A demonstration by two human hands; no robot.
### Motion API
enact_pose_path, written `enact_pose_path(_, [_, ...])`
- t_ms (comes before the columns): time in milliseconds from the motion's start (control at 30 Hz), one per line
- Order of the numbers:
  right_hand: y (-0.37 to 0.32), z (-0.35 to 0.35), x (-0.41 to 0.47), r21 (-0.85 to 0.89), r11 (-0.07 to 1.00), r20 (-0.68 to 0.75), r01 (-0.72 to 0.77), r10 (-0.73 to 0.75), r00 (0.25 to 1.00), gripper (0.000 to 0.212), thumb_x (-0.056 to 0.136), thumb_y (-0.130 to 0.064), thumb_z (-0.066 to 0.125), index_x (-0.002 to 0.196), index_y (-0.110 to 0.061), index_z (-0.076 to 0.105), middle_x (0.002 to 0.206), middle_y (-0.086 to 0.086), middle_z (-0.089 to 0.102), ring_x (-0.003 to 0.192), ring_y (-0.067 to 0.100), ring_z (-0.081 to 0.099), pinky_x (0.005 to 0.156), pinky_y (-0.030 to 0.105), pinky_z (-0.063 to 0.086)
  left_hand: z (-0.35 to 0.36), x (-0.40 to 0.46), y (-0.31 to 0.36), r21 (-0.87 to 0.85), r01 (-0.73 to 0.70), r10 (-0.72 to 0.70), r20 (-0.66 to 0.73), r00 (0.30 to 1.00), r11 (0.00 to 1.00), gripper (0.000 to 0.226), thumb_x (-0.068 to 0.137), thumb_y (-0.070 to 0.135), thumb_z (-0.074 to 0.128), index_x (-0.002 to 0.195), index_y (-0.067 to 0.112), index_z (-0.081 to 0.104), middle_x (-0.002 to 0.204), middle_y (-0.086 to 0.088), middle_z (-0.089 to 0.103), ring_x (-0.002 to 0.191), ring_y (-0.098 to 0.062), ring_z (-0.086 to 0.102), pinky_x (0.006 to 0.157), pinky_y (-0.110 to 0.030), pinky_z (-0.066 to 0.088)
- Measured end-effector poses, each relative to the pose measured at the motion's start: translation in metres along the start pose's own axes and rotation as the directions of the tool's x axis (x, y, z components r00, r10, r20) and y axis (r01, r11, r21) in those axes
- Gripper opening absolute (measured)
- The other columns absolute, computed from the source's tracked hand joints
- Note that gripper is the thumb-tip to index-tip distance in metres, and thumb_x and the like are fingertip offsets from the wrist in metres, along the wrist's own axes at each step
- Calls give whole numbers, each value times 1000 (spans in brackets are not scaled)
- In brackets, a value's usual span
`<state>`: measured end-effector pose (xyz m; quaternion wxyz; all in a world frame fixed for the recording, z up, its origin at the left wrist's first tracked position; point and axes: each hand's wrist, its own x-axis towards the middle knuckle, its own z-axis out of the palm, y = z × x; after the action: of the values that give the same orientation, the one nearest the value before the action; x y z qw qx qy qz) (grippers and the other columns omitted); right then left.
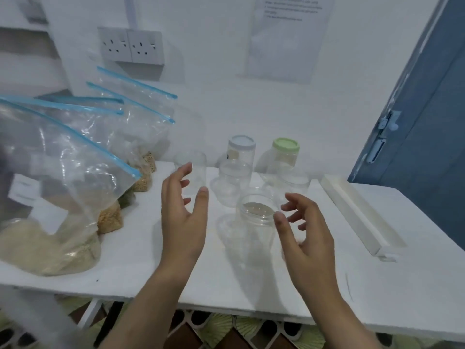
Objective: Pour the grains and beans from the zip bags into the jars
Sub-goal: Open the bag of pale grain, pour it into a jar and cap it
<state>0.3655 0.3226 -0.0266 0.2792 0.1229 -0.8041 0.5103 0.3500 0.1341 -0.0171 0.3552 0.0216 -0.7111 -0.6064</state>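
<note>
Several clear zip bags with blue seals stand in a row on the left of the white table [151, 260]. The nearest bag [47, 197] holds pale grains; behind it a bag of tan beans [110, 217] and another with yellowish kernels [144, 177]. An open clear jar [254, 222] stands in front of me. My left hand [183, 212] hovers to its left, fingers relaxed and spread, holding nothing. My right hand [307, 233] hovers just right of the jar, fingers loosely curved, empty. More clear jars stand behind: one without a lid [193, 170], a grey-lidded one [241, 149], a green-lidded one [285, 152].
A long white box [359, 217] lies on the table at the right. A blue door [427, 109] stands at the far right. Wall sockets [130, 45] and a paper sheet [286, 36] are on the wall behind. The table's front edge runs below my wrists.
</note>
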Motion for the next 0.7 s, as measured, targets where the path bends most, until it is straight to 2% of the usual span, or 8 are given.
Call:
enact_pose_path(200, [-60,89,13,180,983,102,43,-62,993,27,96,-42,55,121,-32,55,106,-12,61,98,16,58,78,13,42,-105,40,7,200,-177,219,-208,953,964,44,95,9,53,125,41,47,130,14,41,124,1,43,103,-25,40])
enact_pose_path(333, [-88,159,7,242,968,242,-72,12,970,29,95,-53,49,123,-47,49,115,-20,55,102,9,55,79,18,44,-177,71,-4,325,-123,207,-238,949,938,43,95,9,56,124,39,46,140,8,36,135,-13,34,112,-32,32])
enact_pose_path(400, [-100,193,0,224,967,352,-121,36,935,33,95,-60,43,128,-55,41,122,-27,45,113,3,50,91,20,43,-208,85,-14,376,-97,198,-239,951,922,43,94,6,57,125,34,46,143,-1,35,129,-6,31,107,-13,28])
enact_pose_path(467, [-111,223,-5,190,963,451,-192,88,888,42,88,-65,38,130,-63,31,127,-27,37,127,8,43,105,28,37,-234,98,-31,433,-57,165,-215,962,900,43,93,6,59,131,25,49,144,-4,32,123,-1,26,95,4,21])
enact_pose_path(500, [-114,237,-8,162,955,494,-248,139,858,44,88,-67,35,131,-66,28,132,-21,36,131,12,40,108,31,34,-246,105,-42,452,-24,124,-192,973,892,46,94,9,60,135,24,48,147,-6,28,127,-4,24,100,0,18])
enact_pose_path(600, [-123,266,-16,103,910,590,-403,270,761,47,95,-65,32,141,-64,22,145,-4,30,132,17,37,107,34,29,-275,122,-79,467,76,-45,-77,996,881,58,96,25,61,146,42,36,159,2,9,146,-19,13,120,-40,20])
enact_pose_path(633, [-125,273,-19,100,900,600,-424,285,748,48,95,-65,32,142,-64,20,141,-4,32,129,16,38,107,35,30,-282,125,-87,465,101,-106,-16,994,880,60,97,31,59,146,50,30,161,7,4,149,-18,10,120,-45,19])
enact_pose_path(700, [-128,285,-25,129,887,588,-444,292,754,52,94,-65,35,144,-62,21,136,-9,39,125,11,40,106,33,31,-293,128,-98,429,116,-173,97,980,896,59,98,38,56,143,59,23,162,13,5,146,-9,13,120,-43,20])
